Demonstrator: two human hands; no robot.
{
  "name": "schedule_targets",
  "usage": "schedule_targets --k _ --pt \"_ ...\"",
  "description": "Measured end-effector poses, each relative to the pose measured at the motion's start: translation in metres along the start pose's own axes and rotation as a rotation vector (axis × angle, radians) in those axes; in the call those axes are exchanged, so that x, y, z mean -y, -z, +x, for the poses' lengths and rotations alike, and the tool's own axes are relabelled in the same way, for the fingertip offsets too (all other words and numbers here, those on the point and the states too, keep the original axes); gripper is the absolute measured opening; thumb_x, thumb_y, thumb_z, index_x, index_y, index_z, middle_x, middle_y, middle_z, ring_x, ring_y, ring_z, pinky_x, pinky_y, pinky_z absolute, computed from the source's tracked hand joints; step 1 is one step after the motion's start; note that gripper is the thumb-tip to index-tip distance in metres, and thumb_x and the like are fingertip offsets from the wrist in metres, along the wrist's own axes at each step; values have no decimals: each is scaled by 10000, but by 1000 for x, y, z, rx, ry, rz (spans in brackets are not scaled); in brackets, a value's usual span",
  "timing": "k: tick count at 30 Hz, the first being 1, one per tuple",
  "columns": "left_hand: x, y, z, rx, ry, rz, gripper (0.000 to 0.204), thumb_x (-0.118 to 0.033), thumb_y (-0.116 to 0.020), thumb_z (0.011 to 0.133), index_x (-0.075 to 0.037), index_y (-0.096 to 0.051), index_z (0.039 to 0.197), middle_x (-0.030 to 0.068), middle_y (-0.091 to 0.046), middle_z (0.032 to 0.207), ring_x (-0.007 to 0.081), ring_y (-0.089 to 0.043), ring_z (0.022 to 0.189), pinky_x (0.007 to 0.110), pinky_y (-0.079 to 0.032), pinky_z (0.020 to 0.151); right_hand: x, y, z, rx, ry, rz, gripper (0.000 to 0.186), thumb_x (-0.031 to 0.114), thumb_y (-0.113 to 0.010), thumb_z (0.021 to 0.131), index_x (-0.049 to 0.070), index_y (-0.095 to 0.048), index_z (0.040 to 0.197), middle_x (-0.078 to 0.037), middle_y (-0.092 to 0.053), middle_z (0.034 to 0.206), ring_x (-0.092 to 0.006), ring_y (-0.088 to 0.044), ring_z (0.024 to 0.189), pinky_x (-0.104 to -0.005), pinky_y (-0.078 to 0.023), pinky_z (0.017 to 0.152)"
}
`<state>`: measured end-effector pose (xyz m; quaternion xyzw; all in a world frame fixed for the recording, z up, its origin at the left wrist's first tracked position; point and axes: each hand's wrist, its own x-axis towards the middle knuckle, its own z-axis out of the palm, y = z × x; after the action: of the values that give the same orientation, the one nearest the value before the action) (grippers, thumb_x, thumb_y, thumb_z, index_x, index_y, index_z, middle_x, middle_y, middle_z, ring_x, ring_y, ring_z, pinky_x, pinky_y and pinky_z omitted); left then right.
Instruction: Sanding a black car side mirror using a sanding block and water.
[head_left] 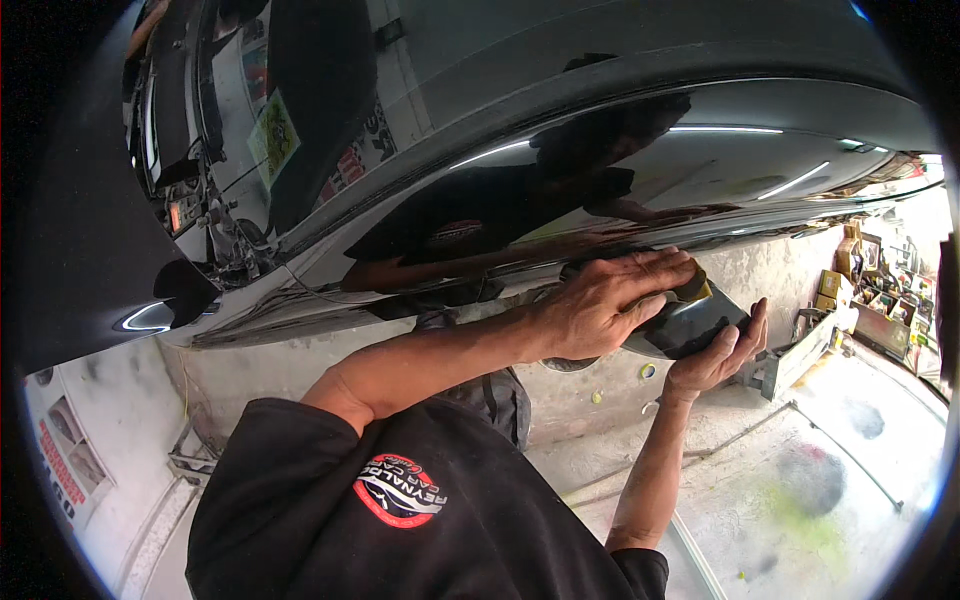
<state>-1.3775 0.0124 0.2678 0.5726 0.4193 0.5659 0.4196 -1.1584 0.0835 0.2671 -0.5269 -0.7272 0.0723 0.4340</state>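
Two bare hands, one left hand [605, 300], one right hand [720, 355], one black car [480, 50], one dark glossy curved part [697, 325], one small yellow piece [697, 291], one black shirt [520, 525], one round shirt badge [400, 490]

a car part [690, 328] sits between the two hands, the left hand [610, 300] on its left side, the right hand [718, 352] at its right end. a small sheet [699, 289] is by the left fingertips. the car [430, 180] spans the space beyond both hands. a tape roll [648, 371] lies below, between them; boxes [832, 290] stand well right of the right hand.
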Motion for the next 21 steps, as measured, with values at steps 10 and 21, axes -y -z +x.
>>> schedule_targets --k 10,21 --pt "-31 -27 -26 -184 446 110 390 -275 -544 1132 -50 -645 1435 143 -698 771 176 -639 652 401 -476 644 -6 35 22 4 -79 -6 624 323 -551 987 20 -565 1533 -256 -513 1457 -382 -448 1365 -493 -314 1199" --pt "-61 -68 -16 -213 695 107 436 -387 -580 1120 25 -680 1218 103 -653 1075 203 -591 997 351 -477 890 -20 87 45 -58 -33 22 606 346 -647 944 -10 -638 1435 -188 -588 1363 -375 -465 1361 -487 -271 1206"
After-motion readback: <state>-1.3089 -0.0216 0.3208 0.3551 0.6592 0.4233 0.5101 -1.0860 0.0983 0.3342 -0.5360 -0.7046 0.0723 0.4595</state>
